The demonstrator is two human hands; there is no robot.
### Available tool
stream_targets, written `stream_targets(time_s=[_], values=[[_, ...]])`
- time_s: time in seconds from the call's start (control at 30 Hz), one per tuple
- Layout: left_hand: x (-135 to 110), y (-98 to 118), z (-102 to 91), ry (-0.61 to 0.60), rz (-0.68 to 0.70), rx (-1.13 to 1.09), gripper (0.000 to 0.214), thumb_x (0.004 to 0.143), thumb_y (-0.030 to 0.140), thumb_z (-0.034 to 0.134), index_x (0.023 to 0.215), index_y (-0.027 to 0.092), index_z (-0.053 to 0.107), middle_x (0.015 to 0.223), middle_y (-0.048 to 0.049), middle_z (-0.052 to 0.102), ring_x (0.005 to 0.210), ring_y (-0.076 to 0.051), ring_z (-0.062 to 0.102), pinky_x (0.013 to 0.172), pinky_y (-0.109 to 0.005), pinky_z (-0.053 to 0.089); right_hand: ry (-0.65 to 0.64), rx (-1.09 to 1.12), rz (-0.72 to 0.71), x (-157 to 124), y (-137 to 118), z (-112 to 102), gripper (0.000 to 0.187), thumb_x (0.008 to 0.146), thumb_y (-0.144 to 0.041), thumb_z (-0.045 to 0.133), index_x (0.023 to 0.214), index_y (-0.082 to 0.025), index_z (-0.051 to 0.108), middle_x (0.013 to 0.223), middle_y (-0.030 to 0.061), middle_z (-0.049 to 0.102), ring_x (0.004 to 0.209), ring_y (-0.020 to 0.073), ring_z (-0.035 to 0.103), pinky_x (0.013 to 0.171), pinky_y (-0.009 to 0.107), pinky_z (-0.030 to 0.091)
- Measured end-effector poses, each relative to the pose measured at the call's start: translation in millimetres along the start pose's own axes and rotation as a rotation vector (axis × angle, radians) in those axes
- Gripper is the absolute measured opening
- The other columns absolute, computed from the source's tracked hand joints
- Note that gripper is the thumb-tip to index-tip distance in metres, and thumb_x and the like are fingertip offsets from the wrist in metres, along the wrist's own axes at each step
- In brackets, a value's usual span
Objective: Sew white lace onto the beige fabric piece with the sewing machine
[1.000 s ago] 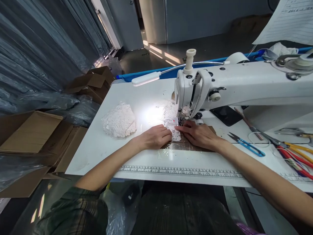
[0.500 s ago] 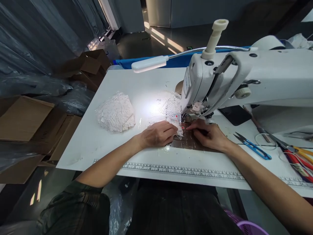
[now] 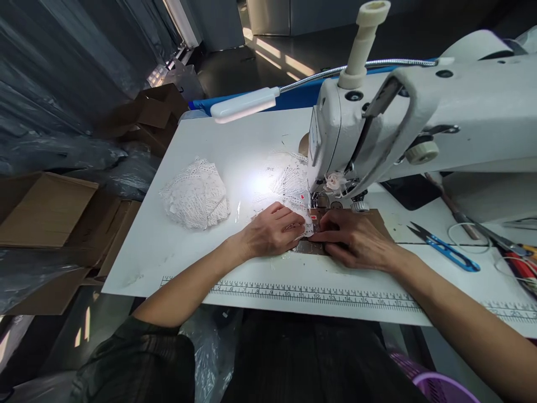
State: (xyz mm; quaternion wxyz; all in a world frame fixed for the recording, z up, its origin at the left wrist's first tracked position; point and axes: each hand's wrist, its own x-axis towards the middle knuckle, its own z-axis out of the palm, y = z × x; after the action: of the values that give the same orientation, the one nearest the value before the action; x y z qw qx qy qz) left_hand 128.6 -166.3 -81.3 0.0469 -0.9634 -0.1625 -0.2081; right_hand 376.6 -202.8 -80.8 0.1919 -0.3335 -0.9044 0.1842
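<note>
White lace fabric (image 3: 291, 196) with small printed marks lies under the needle area of a white sewing machine (image 3: 335, 129). My left hand (image 3: 274, 228) is closed on the fabric's near part, its fingers curled at the edge left of the presser foot (image 3: 314, 201). From the other side, my right hand (image 3: 354, 238) pinches the fabric's near right corner, thumb and forefinger reaching toward my left fingertips. Beneath both lies a brown plate (image 3: 319, 248). A small red mark shows on the fabric just in front of the foot. My fingers hide part of the edge.
A heap of white lace (image 3: 197, 196) sits on the table at left. Blue thread snips (image 3: 447, 249) lie right of my hand, near a dark phone-like slab (image 3: 409, 193). A white lamp (image 3: 245, 105) hangs above. A printed ruler (image 3: 293, 291) runs along the front edge.
My right hand has come nearer and slightly lower, its fingertips moving from beside the presser foot to the fabric's near corner. My left hand stays on the fabric. The view has shifted slightly.
</note>
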Motion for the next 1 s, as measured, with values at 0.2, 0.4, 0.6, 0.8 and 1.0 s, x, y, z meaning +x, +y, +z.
stream_targets(time_s=[0.2,0.4,0.6,0.8,1.0], values=[[-1.1,1.5,2.9,-0.004,0.010,-0.047,0.013,0.093,0.015,0.053,0.093,0.016,0.065,0.116,-0.0083,0.069,0.101,-0.019,0.066,0.086,-0.037,0.053,0.000,0.008,0.017,1.3,-1.5,-0.9,0.034,0.086,-0.021,0.051,0.109,-0.030,0.075,0.100,0.0090,0.065,0.088,0.0208,0.058,0.077,0.035,0.048],[-1.6,2.9,7.5,0.042,-0.008,-0.095,0.013,0.091,0.011,0.054,0.098,0.013,0.065,0.111,-0.0102,0.071,0.104,-0.020,0.067,0.096,-0.040,0.055,0.004,0.009,0.012,2.2,-3.3,-2.0,0.036,0.088,-0.021,0.049,0.111,-0.030,0.075,0.103,0.0092,0.064,0.090,0.0205,0.059,0.078,0.035,0.048],[-1.7,4.9,8.8,0.071,-0.013,-0.052,0.012,0.091,0.013,0.057,0.100,0.013,0.064,0.108,-0.0087,0.072,0.100,-0.019,0.068,0.095,-0.041,0.056,0.020,0.129,0.021,0.8,3.1,-3.9,0.037,0.088,-0.020,0.050,0.117,-0.028,0.072,0.106,0.0072,0.065,0.092,0.0181,0.061,0.080,0.032,0.050],[-0.8,5.7,7.4,0.072,-0.022,-0.018,0.009,0.092,0.015,0.056,0.097,0.015,0.063,0.102,-0.0062,0.072,0.096,-0.017,0.068,0.098,-0.040,0.053,0.123,-0.098,0.159,5.5,7.7,8.5,0.040,0.092,-0.024,0.046,0.126,-0.025,0.067,0.096,0.0094,0.066,0.077,0.0183,0.060,0.065,0.030,0.048],[2.7,6.0,3.5,0.086,0.013,0.047,0.009,0.091,0.014,0.056,0.090,0.016,0.065,0.099,-0.0038,0.073,0.083,-0.014,0.066,0.093,-0.038,0.052,0.115,-0.166,0.159,6.7,3.4,12.9,0.041,0.091,-0.023,0.049,0.130,-0.025,0.062,0.103,0.0104,0.063,0.078,0.0190,0.059,0.068,0.032,0.050]])
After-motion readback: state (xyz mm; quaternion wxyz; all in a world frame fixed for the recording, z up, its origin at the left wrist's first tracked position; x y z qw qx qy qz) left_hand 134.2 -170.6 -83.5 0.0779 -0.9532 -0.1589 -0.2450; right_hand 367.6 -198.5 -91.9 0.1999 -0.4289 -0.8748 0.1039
